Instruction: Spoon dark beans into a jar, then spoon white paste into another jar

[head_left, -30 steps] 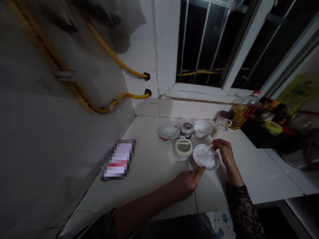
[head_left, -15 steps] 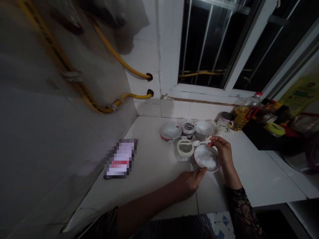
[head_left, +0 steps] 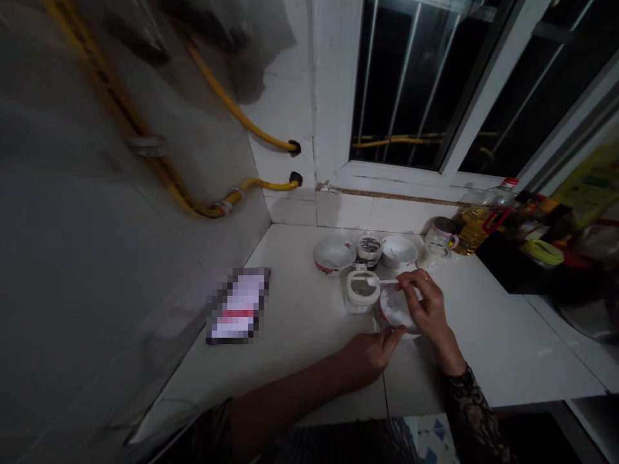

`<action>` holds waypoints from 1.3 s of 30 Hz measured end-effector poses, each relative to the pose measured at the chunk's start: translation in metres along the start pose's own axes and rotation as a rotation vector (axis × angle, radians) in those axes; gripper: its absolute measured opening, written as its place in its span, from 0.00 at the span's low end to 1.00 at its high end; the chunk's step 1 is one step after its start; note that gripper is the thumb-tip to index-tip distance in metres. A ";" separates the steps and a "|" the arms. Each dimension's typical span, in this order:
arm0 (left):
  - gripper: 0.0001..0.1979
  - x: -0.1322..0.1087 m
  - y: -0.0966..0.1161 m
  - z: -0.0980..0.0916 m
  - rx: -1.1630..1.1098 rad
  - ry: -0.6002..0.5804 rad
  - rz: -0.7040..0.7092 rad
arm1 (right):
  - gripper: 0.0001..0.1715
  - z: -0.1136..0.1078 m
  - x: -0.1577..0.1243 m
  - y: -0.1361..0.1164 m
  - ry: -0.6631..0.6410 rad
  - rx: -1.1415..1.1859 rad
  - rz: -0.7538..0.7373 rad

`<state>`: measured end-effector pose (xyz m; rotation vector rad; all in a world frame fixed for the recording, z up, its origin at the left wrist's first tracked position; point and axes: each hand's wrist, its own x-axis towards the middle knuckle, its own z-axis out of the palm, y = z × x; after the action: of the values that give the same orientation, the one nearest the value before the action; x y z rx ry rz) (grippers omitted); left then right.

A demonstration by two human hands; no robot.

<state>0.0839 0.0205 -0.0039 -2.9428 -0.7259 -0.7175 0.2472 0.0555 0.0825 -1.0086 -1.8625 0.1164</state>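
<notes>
Pinched in the fingertips of my right hand point(head_left: 425, 304) is a small white spoon point(head_left: 385, 281), its bowl end pointing left above a cream-rimmed jar point(head_left: 362, 304). White stuff seems to sit in the spoon. The jar's top looks grey; I cannot tell whether that is a clear lid or an opening. My left hand point(head_left: 371, 354) grips the near rim of a bowl point(head_left: 382, 312) of white grains, thumb and fingers closed on it. My right hand hides the bowl's right side. Behind the jar stand a second small jar point(head_left: 369, 248) and two bowls, one left point(head_left: 333, 267), one right point(head_left: 400, 259).
A blurred-out phone point(head_left: 239, 306) lies on the counter to the left. At the back right are a lidded glass jar point(head_left: 439, 240), an oil bottle point(head_left: 474, 229) and a dark box point(head_left: 498, 267) with several bottles. Tiled wall and window close off the back.
My right hand has moved left with the spoon, from above the bowl's back edge to above the jar. My left hand stays on the bowl. The view has shifted slightly.
</notes>
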 end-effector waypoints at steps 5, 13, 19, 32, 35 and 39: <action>0.26 -0.003 -0.002 0.004 -0.010 -0.023 0.023 | 0.11 -0.021 -0.002 0.021 0.117 0.109 0.473; 0.29 -0.002 -0.002 0.004 -0.039 -0.073 -0.007 | 0.11 -0.013 -0.001 0.022 -0.194 0.196 0.631; 0.31 -0.003 -0.003 0.007 -0.047 -0.074 -0.004 | 0.11 -0.016 0.002 0.027 -0.093 0.300 0.787; 0.30 -0.003 -0.003 0.004 -0.051 -0.087 -0.006 | 0.10 -0.015 0.003 0.023 -0.203 0.383 0.784; 0.31 -0.003 -0.003 0.006 -0.055 -0.088 -0.003 | 0.10 -0.018 0.005 0.025 -0.174 0.394 0.814; 0.32 -0.005 -0.003 0.008 -0.039 -0.054 -0.005 | 0.09 -0.024 0.007 0.031 -0.116 0.400 0.871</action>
<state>0.0823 0.0226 -0.0136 -3.0080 -0.7316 -0.6625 0.2828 0.0723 0.0849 -1.4633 -1.2933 1.0326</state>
